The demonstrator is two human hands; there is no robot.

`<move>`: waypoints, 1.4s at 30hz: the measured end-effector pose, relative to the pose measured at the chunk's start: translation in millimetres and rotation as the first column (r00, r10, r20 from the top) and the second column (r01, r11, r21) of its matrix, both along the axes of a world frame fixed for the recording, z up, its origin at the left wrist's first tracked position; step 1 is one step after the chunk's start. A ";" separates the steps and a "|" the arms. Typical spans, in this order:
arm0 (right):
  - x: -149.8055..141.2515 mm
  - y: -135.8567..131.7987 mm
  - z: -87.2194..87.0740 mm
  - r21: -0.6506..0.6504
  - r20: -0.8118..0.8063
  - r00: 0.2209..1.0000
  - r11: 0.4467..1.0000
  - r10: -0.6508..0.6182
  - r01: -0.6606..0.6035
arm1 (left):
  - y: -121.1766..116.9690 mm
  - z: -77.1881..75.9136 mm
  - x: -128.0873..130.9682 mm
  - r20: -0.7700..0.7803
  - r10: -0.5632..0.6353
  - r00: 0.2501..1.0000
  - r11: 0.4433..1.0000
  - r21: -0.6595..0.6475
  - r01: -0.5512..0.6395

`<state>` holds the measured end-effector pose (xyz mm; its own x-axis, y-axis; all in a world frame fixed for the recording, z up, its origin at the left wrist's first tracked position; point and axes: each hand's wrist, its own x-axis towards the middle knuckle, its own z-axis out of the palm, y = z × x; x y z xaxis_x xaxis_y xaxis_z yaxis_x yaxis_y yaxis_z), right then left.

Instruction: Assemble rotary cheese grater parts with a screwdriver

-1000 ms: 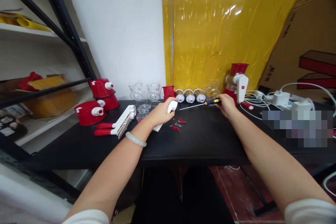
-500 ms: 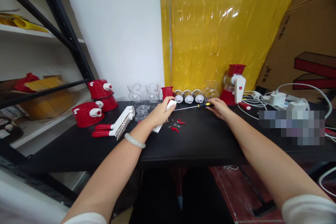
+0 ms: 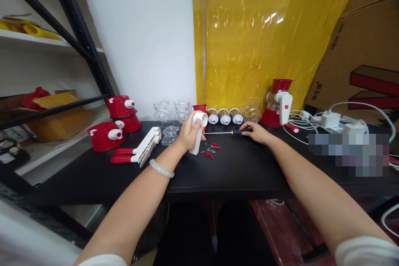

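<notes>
My left hand (image 3: 187,134) is wrapped round a white plastic crank arm (image 3: 196,141), tilted with its round socket end up. The fingers of my right hand (image 3: 258,134) close on the dark handle of a long screwdriver (image 3: 237,132), low over the black table. Its thin shaft points left, with the tip close by my left hand. In front of the crank arm lie small red plastic pieces (image 3: 208,155) and several tiny screws (image 3: 212,150).
Red grater bases (image 3: 104,136) and white crank arms with red grips (image 3: 146,145) stand left. Clear plastic hoppers (image 3: 170,129) and metal drums (image 3: 224,116) line the back. An assembled rotary grater (image 3: 277,104) and white cables with chargers (image 3: 330,119) are right.
My left hand has turned the crank arm more upright, so its socket end shows. The screwdriver has dropped slightly and moved left with my right hand.
</notes>
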<state>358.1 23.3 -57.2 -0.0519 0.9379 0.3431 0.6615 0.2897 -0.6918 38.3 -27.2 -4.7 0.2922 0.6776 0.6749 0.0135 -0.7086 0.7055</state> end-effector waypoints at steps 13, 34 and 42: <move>-113.5 -60.5 56.1 0.132 -0.346 0.801 0.870 0.489 -0.475 | -7.2 -3.4 -0.1 -0.077 0.139 0.987 0.956 0.270 -0.114; -179.7 -106.6 58.7 0.047 -0.758 0.582 0.915 0.293 -0.400 | -19.9 7.1 5.4 -0.276 0.269 0.923 0.885 0.449 -0.124; -119.4 -140.3 69.7 0.252 -0.883 0.327 0.928 0.337 -0.276 | -3.9 34.0 -25.9 -0.365 0.285 0.886 0.949 0.234 -0.209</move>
